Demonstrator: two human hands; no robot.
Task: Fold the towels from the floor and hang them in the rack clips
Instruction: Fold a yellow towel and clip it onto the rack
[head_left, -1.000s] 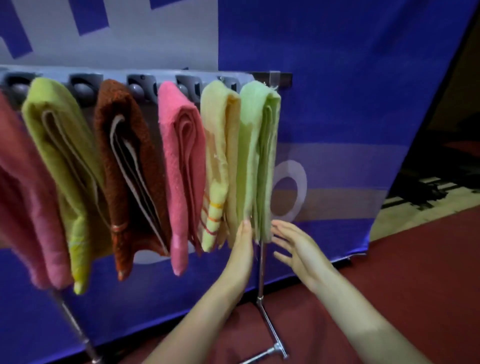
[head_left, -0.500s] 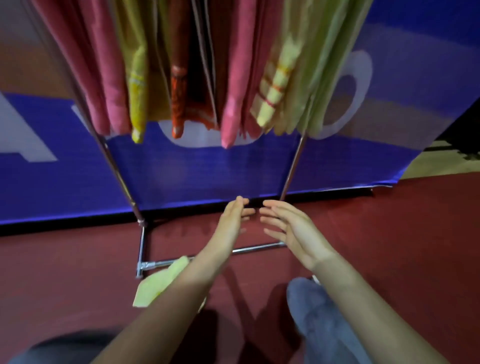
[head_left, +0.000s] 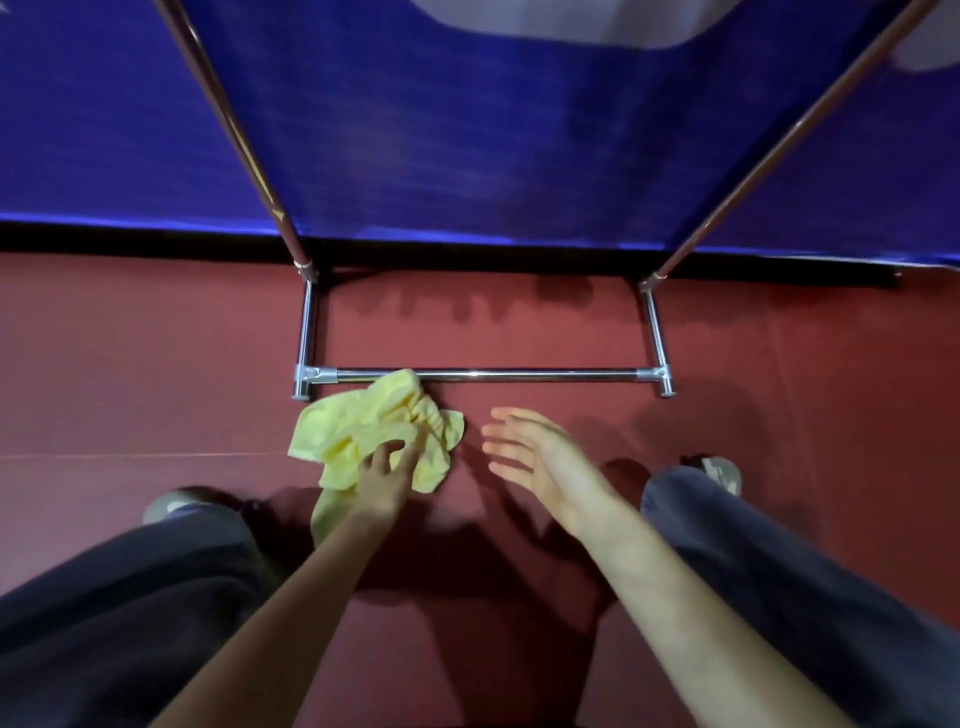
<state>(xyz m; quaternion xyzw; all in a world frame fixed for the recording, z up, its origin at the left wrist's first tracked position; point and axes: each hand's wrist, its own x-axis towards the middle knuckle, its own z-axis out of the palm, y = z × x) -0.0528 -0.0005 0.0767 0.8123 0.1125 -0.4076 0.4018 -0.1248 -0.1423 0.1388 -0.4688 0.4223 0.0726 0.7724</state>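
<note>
The crumpled towel is being touched by the left hand on the floor, at the left end of the rack bar; whether it is being gripped cannot be told; the right hand is being held wide, just right of it.

Dim overhead light drops soft shadows across the red floor at centre and glints off the rack, motion blur smearing left hand, right hand and bowed frame edges.
</note>
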